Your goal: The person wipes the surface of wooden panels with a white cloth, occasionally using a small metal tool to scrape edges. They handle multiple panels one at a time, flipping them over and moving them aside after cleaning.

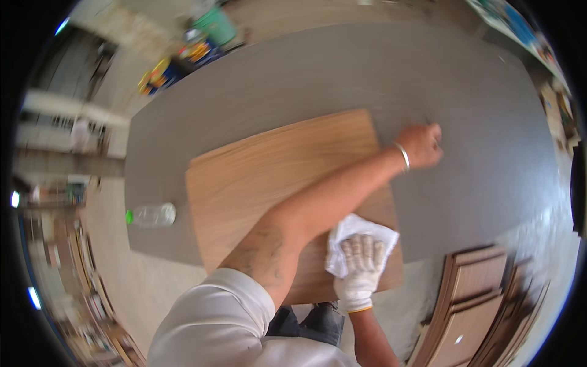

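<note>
A brown wood-grain board [275,165] lies on the large grey tabletop [293,79] in front of me. My right hand [361,263], in a white knitted glove, presses a white cloth [342,235] onto the board's near right corner. The glove hides part of the cloth. Bare, with a bangle at the wrist, my left hand [422,147] reaches across the board to the grey tabletop beyond its right edge. Its fingers are curled closed and blurred. A small dark tip shows by them, too unclear to name.
A clear bottle with a green cap [151,215] lies at the table's left edge. Tins [162,74] and a green bucket [215,27] stand beyond the far left edge. Brown panels [474,293] stand stacked at the lower right. More timber [85,263] is at the left.
</note>
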